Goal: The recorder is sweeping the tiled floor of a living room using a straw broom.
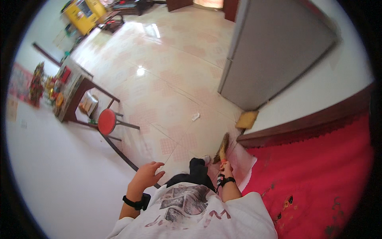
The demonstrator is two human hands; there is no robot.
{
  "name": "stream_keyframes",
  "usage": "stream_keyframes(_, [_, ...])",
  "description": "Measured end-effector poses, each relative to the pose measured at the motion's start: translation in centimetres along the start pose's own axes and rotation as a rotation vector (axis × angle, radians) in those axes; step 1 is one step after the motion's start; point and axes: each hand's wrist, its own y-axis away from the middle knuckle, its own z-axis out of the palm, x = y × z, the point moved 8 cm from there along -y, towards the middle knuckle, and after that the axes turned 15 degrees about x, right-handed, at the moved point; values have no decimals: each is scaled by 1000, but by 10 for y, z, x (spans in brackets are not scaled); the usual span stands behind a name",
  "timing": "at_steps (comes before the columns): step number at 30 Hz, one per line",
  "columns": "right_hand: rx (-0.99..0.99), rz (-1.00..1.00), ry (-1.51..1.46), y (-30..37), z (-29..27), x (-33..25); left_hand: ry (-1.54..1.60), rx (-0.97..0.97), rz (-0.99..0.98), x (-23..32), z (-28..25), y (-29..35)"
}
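My right hand (227, 167) is closed around the handle of a short straw broom (223, 151). The broom's bristles fan out low by the floor, beside the corner of a wood-trimmed wall. Nothing is in my left hand (149, 174); its thumb and fingers are apart, in the air in front of my body. Farther out on the tiles lies a small crumpled white scrap (195, 116), which looks like paper, apart from the broom.
A red round stool (107, 121) stands left by a dark-framed table (79, 95). At right are a tall grey cabinet-like appliance (274, 51), a yellowish block (246, 119) at its foot, and a red cloth (314, 171). Patterned tile floor (171, 91) stretches ahead.
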Motion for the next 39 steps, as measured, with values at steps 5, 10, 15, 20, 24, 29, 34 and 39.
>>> stream_keyframes(5, [-402, -33, -13, 53, 18, -2, 60, -18, -85, -48, 4, 58])
stream_keyframes(10, [-558, 162, -71, 87, 17, -6, 331, 127, -48, -34, -14, 75])
stream_keyframes(15, [-508, 79, -44, 120, 35, -28, 414, 209, -111, -41, -45, 94])
stream_keyframes(20, [-491, 39, -76, 88, 70, -82, 287, 268, -258, -76, -39, 89])
stream_keyframes(24, [-409, 91, -221, 76, 119, -128, 266, 207, -323, -79, -27, 54])
stream_keyframes(29, [-353, 165, -379, 43, 224, -195, 199, 129, -455, -87, -15, -29])
stream_keyframes(34, [-664, 91, -348, 62, 373, -255, 278, 124, -510, -70, -19, -122])
stream_keyframes(39, [-108, 13, -2, 120, 470, -245, 218, 108, -635, -49, -33, -172])
